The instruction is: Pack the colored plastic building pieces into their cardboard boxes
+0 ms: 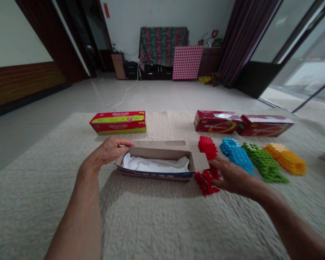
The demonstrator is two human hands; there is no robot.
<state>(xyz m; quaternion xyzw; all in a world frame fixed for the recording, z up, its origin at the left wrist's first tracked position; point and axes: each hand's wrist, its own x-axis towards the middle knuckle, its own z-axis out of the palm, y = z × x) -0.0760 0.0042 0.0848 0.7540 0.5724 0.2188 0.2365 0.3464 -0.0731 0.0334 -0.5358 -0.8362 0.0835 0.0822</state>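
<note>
An open cardboard box (162, 148) with white paper (154, 164) inside lies on the beige carpet in front of me. My left hand (109, 150) rests on the box's left end, fingers curled over its flap. My right hand (230, 176) is closed on a stack of red plastic grid pieces (206, 180) just right of the box. More red pieces (207, 146) lie beyond my fingers.
Rows of blue (237, 153), green (264, 162) and orange (287, 159) grid pieces lie to the right. A red and yellow box (118, 122) sits at the back left, two red boxes (242, 124) at the back right. The carpet (162, 224) ends at a tiled floor.
</note>
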